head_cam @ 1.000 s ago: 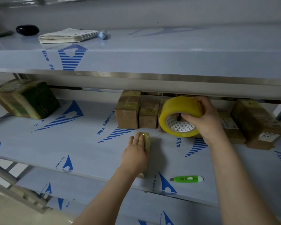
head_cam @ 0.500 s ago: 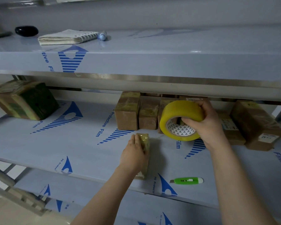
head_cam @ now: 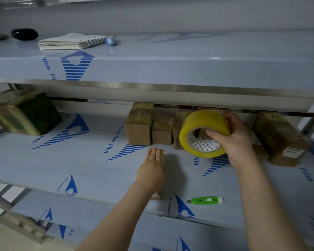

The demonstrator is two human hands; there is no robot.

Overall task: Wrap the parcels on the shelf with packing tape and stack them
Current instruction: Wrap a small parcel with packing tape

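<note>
the right hand [head_cam: 232, 140] is easing the tape roll [head_cam: 203, 124] slightly rightward over the shelf [head_cam: 80, 169], fingers [head_cam: 225, 118] curled round its rim. the left hand [head_cam: 150, 171], fingers straight and together, is pressing the parcel [head_cam: 162, 158] near the front edge. wrapping seems underway; next, the roll needs carrying round the parcel.

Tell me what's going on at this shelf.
A person is taping a small parcel on the middle shelf. The left hand presses flat on the parcel near the shelf's front edge. The right hand grips a yellow tape roll, held up above the shelf, and a thin strip of tape seems to run from it to the parcel. Other taped parcels stand in a row behind. A green cutter lies untouched near the front edge.
</note>
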